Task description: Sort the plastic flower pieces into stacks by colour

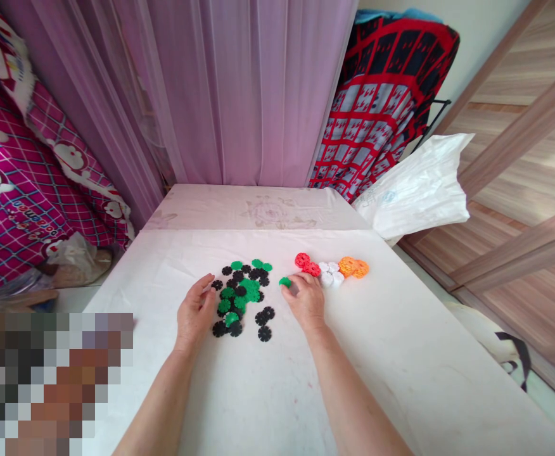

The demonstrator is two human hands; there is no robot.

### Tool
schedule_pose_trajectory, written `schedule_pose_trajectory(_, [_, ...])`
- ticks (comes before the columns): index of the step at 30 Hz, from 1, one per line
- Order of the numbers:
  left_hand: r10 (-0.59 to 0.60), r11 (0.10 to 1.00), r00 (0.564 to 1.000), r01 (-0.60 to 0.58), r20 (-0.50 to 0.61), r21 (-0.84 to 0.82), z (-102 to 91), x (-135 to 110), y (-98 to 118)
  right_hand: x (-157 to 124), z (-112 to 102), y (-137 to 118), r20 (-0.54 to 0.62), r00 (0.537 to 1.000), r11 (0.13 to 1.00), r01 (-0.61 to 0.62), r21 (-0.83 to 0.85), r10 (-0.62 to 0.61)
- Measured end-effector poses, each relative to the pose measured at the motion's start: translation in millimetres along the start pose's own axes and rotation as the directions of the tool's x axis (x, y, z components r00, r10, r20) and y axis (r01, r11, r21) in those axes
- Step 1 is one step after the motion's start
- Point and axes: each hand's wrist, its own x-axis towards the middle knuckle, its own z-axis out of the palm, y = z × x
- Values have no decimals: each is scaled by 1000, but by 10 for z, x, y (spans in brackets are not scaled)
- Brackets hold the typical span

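A heap of green and black snowflake-shaped plastic discs [242,294] lies in the middle of the white table [401,354]. My left hand [196,313] rests at the heap's left edge, fingers curled loosely and touching the discs. My right hand [305,297] lies just right of the heap and pinches one green disc [284,282] at its fingertips. Beyond that hand sit three small sorted groups: red discs [306,263], white discs [331,273] and orange discs [353,267].
A pink curtain [239,88] hangs behind the table. A red and black blanket [391,95] is draped at the back right, with a white plastic bag [420,190] below it. Pink patterned bedding [25,171] fills the left. Wooden flooring lies to the right.
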Motion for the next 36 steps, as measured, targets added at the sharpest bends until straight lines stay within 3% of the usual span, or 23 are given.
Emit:
schedule_pose_trajectory(8, [-9,1000,1000,9,11,3,-5,8,-32,2,-10,-8,27,1000,1000,4,-9,-4])
schedule_pose_trajectory(14, [26,998,998,-30,-59,-62,-1,56,-69,-45,-101,-83,-12,1000,998,25,54,-25])
schedule_pose_trajectory(20, [-14,982,997,-2,-79,-190,18,97,-103,-186,-156,-534,68,984,969,148,197,-165])
schedule_pose_trajectory(24, [-46,955,995,17,-90,-295,1,89,-56,-283,-144,-942,190,931,925,251,284,-310])
schedule_pose_trajectory(28, [-48,938,995,13,-92,-347,-20,81,-24,-353,-95,-1152,309,881,928,297,227,-358])
schedule_pose_trajectory(31, [-35,941,995,2,-91,-338,-15,80,-56,-365,-71,-1100,314,886,937,295,187,-342])
schedule_pose_trajectory(36, [14,972,999,-26,-52,-235,-38,19,-124,-357,-132,-795,236,938,961,218,168,-254])
